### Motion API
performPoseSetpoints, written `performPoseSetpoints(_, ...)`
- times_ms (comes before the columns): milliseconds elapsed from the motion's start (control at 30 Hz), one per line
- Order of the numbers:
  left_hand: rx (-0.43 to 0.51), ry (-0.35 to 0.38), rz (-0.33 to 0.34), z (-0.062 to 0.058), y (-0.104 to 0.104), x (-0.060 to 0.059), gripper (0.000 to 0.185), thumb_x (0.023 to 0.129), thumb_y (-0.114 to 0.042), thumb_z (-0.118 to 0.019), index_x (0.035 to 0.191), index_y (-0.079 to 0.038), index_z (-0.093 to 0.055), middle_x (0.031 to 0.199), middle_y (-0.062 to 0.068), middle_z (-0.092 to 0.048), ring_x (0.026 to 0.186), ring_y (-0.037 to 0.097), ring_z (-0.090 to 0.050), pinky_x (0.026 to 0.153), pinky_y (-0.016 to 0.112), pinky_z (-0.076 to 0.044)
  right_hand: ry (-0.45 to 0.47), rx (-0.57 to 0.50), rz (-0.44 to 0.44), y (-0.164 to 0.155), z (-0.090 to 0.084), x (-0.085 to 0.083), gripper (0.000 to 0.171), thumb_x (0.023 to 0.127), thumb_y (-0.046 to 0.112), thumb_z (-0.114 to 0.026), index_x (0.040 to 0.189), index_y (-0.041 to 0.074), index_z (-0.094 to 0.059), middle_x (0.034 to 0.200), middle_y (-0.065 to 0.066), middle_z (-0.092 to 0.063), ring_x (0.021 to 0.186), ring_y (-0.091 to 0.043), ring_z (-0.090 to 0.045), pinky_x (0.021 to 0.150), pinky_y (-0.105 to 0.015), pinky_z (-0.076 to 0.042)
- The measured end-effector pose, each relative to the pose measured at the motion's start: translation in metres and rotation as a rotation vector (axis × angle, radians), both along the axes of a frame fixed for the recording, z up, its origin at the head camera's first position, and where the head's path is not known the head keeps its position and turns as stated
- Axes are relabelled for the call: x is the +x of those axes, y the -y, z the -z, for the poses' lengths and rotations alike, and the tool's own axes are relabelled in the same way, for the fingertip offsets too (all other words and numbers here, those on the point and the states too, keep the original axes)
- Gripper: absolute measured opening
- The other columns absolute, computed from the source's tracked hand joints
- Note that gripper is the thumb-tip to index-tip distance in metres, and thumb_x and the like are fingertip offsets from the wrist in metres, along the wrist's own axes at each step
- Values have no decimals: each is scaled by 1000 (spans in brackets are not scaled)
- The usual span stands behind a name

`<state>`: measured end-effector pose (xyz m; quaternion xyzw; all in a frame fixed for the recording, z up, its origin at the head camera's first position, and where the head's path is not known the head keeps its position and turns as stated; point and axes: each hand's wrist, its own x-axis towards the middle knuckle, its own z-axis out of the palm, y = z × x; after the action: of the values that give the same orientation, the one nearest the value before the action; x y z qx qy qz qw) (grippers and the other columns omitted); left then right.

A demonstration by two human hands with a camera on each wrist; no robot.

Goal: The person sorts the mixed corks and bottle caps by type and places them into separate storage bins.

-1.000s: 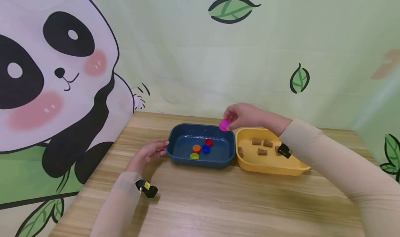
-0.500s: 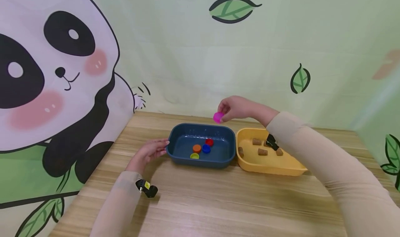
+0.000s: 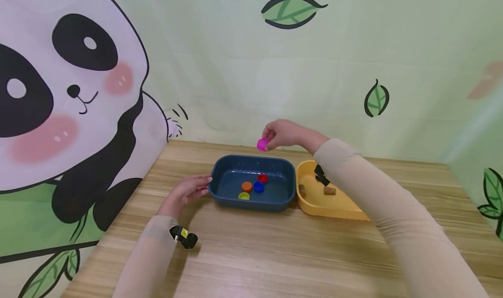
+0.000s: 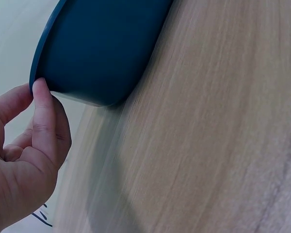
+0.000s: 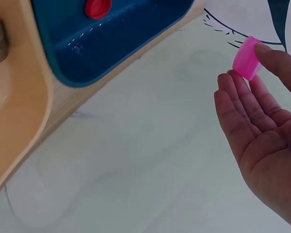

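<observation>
My right hand (image 3: 282, 133) pinches a pink bottle cap (image 3: 262, 144) between thumb and fingertips, held above the far rim of the dark blue tray. In the right wrist view, the pink cap's ridged side shows at the fingertips. At the left end of the blue tray (image 3: 251, 204), my left hand (image 3: 190, 190) grips the rim; the left wrist view shows digits on both sides of that rim. Inside the tray lie a red cap (image 3: 263, 178), a blue cap (image 3: 258, 186), an orange cap (image 3: 246, 186) and a yellow-green cap (image 3: 244, 196).
Close against the blue tray's right end stands a yellow tray (image 3: 334, 211). Several brown corks, such as this cork (image 3: 329, 190), lie in it, partly hidden by my right sleeve. Both trays are on a wooden table (image 3: 243, 250) with a printed cloth backdrop (image 3: 220, 71) behind.
My right hand has moved left and a little up with the pink cap, from over the blue tray's right end to above its far rim. My left hand stays at the rim.
</observation>
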<state>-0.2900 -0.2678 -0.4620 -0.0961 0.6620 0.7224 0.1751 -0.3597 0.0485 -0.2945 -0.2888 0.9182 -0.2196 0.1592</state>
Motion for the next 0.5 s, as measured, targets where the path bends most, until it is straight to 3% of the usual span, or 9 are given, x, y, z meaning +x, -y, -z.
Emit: performPoseSetpoints(500,4,-1,0,1,1,2,52,107,-8,-51,150,15,-35,81,-9,-71,71,0,-68,70,12,-59,41,-17,-6,30,30,-11,33,95,12,-71,124,-2,-65,125,-20,-69,112,-30,-64,104,-38,-56)
